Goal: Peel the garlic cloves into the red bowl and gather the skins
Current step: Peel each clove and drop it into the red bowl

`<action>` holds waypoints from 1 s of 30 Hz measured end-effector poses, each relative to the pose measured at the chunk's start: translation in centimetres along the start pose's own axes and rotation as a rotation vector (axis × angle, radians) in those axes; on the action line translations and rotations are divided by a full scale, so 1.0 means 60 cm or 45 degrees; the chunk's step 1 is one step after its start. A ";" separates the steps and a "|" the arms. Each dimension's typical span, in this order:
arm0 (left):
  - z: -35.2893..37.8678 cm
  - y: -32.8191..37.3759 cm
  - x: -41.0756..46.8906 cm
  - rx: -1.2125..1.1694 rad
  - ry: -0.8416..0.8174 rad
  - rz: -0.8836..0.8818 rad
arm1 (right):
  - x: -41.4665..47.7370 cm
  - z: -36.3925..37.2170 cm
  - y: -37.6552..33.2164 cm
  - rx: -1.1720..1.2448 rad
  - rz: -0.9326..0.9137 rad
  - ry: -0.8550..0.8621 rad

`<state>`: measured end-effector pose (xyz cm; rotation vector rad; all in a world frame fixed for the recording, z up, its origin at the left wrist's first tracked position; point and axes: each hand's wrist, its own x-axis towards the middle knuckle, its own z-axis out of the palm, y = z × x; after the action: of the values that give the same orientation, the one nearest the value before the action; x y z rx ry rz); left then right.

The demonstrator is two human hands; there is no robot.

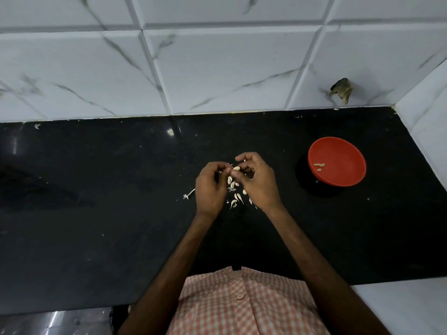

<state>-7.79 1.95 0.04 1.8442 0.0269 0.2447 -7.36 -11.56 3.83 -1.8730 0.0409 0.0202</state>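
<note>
Head view: a garlic clove [236, 168] is pinched between the curled fingertips of the left grip [209, 187] and the right grip [258, 182], both closed on it above the black worktop [96, 189]. Loose cloves and skins [234, 198] are scattered beneath. The red bowl [338, 151], set well apart to the right, is seen holding a few peeled cloves [319, 164].
</note>
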 end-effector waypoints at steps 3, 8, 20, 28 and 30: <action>-0.003 0.000 0.000 0.145 0.041 0.066 | 0.003 -0.003 -0.003 -0.042 0.004 -0.045; -0.012 0.000 0.011 0.172 0.157 0.035 | 0.001 -0.006 0.001 0.025 0.035 -0.039; -0.033 -0.053 0.012 0.271 0.046 -0.048 | 0.003 -0.006 0.002 0.262 -0.013 -0.023; -0.029 -0.009 0.010 -0.092 -0.079 -0.109 | 0.000 -0.007 0.008 0.291 -0.006 0.133; -0.024 0.013 0.008 -0.285 -0.143 -0.099 | 0.000 -0.006 0.007 0.260 -0.050 0.184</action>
<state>-7.68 3.16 1.26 1.6273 -0.0061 0.0856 -7.41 -12.05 3.54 -1.6680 0.1015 -0.1415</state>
